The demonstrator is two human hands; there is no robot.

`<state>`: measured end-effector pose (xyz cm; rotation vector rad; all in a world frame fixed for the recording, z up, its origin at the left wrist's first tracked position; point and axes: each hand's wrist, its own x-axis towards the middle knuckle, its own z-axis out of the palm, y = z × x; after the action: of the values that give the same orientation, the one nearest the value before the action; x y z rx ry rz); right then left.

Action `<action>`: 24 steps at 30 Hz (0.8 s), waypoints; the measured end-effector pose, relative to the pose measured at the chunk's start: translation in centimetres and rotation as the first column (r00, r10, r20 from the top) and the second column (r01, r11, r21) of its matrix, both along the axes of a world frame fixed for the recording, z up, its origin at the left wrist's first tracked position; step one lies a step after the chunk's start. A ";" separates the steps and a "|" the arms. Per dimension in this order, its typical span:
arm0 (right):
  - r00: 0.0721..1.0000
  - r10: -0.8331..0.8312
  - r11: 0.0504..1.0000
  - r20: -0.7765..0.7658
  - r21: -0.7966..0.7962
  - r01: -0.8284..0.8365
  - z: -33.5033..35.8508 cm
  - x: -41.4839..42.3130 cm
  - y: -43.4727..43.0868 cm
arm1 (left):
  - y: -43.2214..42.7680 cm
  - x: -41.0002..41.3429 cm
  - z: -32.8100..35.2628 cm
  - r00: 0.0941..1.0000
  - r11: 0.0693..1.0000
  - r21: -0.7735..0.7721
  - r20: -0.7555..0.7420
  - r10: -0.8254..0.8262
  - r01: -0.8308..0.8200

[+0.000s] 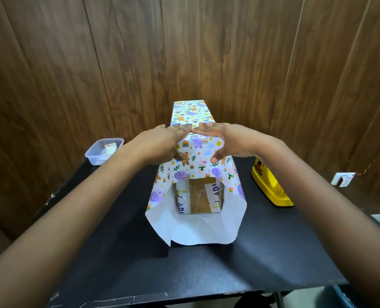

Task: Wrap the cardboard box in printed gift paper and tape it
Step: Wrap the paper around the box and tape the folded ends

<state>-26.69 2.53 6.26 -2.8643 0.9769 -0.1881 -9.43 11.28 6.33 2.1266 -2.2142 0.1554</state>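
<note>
A long cardboard box [199, 197] lies lengthwise on the black table [122, 241], running away from me. Printed gift paper [193, 114] with animals and rainbows covers its top and sides. At the near end the paper hangs open and its white inside [195, 227] shows around the box's taped brown end face. My left hand [162, 144] lies flat on the top near the left edge, fingers straight, thumb down the side. My right hand [224, 138] presses flat on the top at the right edge, thumb down the right side. The fingertips of both hands nearly meet.
A clear plastic tub [103, 150] holding small items stands at the table's far left corner. A yellow container [270, 185] stands to the right of the box. Brown wooden panels [118, 63] close off the back. The table's front edge [162, 295] is near me.
</note>
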 end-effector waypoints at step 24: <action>0.968 -0.243 0.961 -0.055 -0.152 0.232 -0.2 0.6 2.1 | 0.1 -2.9 -3.0 0.851 0.956 -0.286 0.516 0.096 0.066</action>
<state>-26.07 4.67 6.02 -2.8917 1.3774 -0.1823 -12.37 11.38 3.31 2.1075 -2.2271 1.1234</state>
